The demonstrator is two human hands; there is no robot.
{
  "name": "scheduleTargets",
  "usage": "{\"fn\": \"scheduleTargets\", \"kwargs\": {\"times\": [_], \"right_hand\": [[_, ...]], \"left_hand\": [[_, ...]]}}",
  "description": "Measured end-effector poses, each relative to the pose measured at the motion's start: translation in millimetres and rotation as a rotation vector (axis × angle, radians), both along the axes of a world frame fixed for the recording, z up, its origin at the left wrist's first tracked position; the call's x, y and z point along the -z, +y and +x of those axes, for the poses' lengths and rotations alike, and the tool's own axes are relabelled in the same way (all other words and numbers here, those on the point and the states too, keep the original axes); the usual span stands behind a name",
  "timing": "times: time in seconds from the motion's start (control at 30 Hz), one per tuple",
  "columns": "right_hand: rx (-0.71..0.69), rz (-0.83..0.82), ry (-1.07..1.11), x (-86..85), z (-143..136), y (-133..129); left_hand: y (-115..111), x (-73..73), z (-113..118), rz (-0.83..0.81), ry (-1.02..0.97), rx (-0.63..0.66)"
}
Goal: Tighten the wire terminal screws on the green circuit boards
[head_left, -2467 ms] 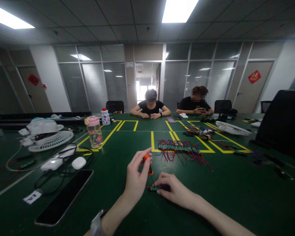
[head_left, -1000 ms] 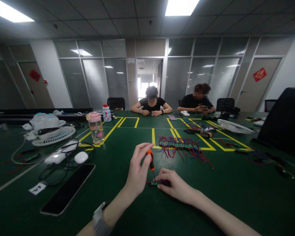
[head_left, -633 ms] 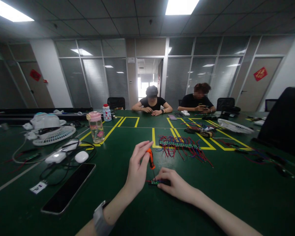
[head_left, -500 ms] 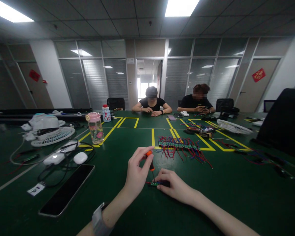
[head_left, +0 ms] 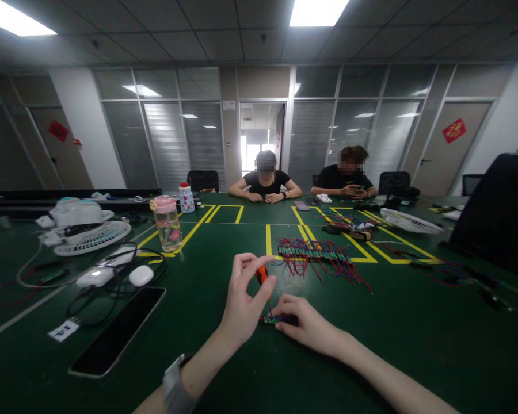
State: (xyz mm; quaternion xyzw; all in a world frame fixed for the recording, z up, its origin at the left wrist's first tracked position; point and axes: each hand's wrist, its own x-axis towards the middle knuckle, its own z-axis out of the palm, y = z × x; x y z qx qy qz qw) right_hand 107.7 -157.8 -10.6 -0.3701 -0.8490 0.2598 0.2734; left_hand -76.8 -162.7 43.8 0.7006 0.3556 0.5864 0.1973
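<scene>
Around an orange and black screwdriver (head_left: 263, 273) are the fingers of my left hand (head_left: 244, 302), thumb and forefinger at its handle. The thin shaft points down to a small green circuit board (head_left: 269, 321) on the table, and its tip seems to touch the board. My right hand (head_left: 306, 326) pinches the right end of that board between thumb and fingers, covering part of it. Red and dark wires show at the board's ends. Beyond my hands lies a row of similar green boards (head_left: 313, 253) with many red and blue wires.
On the left lie a black phone (head_left: 118, 332), a white earbud case (head_left: 141, 276), a power strip (head_left: 95, 278) with cables and a white fan (head_left: 92, 238). A pink-lidded bottle (head_left: 167, 225) stands behind. Two people sit across the green table (head_left: 216, 276). A dark screen (head_left: 496, 213) stands right.
My left hand's fingers have opened slightly and shifted on the screwdriver handle, which now leans more to the left. My right hand and the board stay nearly in place.
</scene>
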Motion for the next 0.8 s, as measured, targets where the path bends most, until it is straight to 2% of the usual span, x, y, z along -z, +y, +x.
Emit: {"fn": "scheduleTargets", "kwargs": {"times": [0.17, 0.3, 0.37, 0.53, 0.7, 0.8], "right_hand": [[-0.007, 0.013, 0.007, 2.9, 0.6, 1.9], [0.002, 0.009, 0.005, 4.7, 0.9, 2.0], [0.004, 0.002, 0.007, 4.2, 0.6, 1.1], [-0.003, -0.004, 0.01, 1.9, -0.3, 0.4], [-0.003, 0.016, 0.013, 4.6, 0.5, 2.8], [-0.012, 0.014, 0.018, 6.3, 1.5, 3.3]], "left_hand": [[-0.9, -1.5, 2.1, -0.09, -0.109, 0.193], [-0.3, -1.0, 1.1, -0.001, -0.03, 0.033], [0.3, -0.1, 0.0, 0.007, -0.025, -0.002], [1.1, 0.6, -0.1, -0.108, -0.123, 0.176], [0.3, 0.8, -0.3, -0.042, -0.044, 0.06], [1.1, 1.9, -0.5, -0.061, -0.087, 0.115]]}}
